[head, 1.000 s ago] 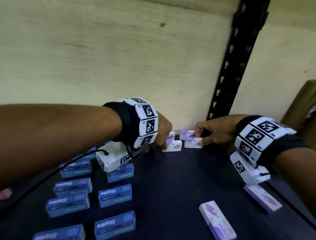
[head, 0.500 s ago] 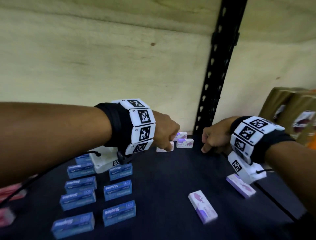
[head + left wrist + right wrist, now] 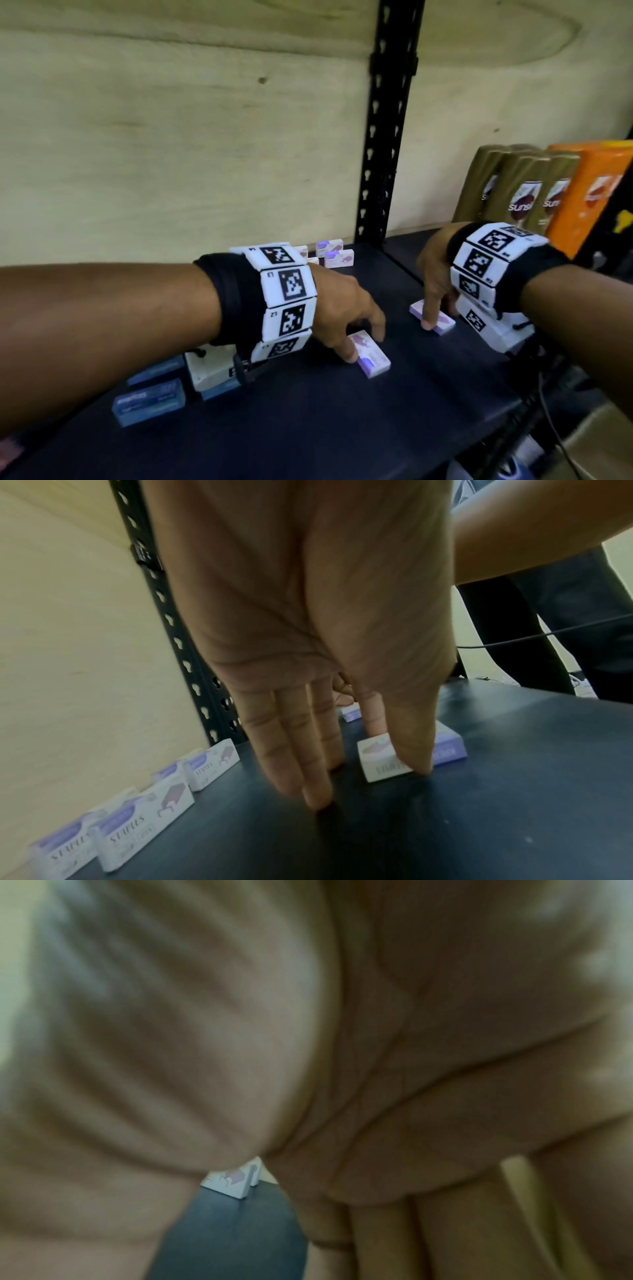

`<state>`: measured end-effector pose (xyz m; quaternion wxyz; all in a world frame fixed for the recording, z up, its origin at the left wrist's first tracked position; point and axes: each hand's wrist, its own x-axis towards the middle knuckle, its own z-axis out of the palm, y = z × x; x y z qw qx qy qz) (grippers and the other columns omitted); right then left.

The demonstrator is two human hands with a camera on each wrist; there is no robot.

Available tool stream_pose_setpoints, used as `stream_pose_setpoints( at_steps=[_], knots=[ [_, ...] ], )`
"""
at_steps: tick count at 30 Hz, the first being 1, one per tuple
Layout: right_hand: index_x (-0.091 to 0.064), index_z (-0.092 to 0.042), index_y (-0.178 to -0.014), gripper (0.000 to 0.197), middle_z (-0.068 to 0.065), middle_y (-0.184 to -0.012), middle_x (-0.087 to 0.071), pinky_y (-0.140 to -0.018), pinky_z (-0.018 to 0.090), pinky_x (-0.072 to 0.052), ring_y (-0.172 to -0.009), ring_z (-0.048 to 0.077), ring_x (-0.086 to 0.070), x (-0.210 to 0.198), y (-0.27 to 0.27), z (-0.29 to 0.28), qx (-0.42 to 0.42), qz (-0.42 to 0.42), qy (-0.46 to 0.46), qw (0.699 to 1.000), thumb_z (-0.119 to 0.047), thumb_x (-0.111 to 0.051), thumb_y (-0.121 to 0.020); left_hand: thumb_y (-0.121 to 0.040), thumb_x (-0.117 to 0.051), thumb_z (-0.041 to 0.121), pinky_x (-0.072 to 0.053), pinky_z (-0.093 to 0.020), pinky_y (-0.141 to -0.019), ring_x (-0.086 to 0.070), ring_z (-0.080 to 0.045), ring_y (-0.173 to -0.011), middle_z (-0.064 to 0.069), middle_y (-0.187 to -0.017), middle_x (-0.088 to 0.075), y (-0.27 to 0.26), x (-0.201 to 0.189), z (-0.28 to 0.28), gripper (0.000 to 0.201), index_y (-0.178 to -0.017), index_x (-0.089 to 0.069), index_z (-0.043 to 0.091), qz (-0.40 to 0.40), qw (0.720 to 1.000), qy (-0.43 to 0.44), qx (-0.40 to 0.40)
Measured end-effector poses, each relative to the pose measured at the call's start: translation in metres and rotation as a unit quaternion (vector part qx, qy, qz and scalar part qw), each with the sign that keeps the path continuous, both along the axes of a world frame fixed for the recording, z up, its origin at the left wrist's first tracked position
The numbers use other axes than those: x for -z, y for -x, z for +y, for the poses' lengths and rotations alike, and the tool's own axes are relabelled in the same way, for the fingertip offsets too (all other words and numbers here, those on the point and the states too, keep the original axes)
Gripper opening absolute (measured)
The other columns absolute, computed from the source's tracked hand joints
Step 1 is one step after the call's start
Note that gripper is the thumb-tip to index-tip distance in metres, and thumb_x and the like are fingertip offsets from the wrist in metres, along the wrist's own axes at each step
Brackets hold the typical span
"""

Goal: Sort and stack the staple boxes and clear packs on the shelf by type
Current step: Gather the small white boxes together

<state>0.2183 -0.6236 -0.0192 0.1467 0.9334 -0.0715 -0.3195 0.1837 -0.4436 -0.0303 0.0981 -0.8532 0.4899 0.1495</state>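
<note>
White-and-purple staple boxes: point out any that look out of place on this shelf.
Two lie apart from the upright group at the back: one under the left hand, one under the right hand. Both lie flat and askew. No damage visible.

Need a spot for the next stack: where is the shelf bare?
Bare dark shelf lies in front of both hands, between the blue boxes and the right edge. It is crowded at the back by the white boxes near the black upright.
</note>
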Motion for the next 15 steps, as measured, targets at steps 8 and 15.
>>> stream_pose_setpoints(
  at_steps=[8,15],
  knots=[
    [-0.071,0.000,-0.110,0.043,0.004,-0.070,-0.068,-0.052,0.018,-0.053,-0.059,0.011,-0.063,0.005,-0.009,0.004,-0.028,-0.035,-0.124,0.991,-0.028,-0.081,-0.079,-0.094,-0.058,0.039,-0.039,-0.023,-0.074,-0.054,-0.008,-0.084,0.007,-0.104,-0.063,-0.013,0.003,0.006,0.031,-0.121,-0.063,0.025,-0.014,1.000,-0.019,-0.018],
    [-0.071,-0.016,-0.099,0.036,-0.004,-0.080,-0.067,-0.057,0.018,-0.047,-0.063,0.008,-0.056,0.012,-0.018,0.006,-0.106,-0.095,-0.162,0.976,-0.027,-0.088,-0.070,-0.100,-0.045,0.032,-0.045,-0.027,-0.078,-0.052,-0.014,-0.082,0.001,-0.094,-0.065,-0.036,-0.002,0.030,0.028,-0.109,-0.067,0.016,-0.025,0.996,-0.051,-0.066]
  ],
)
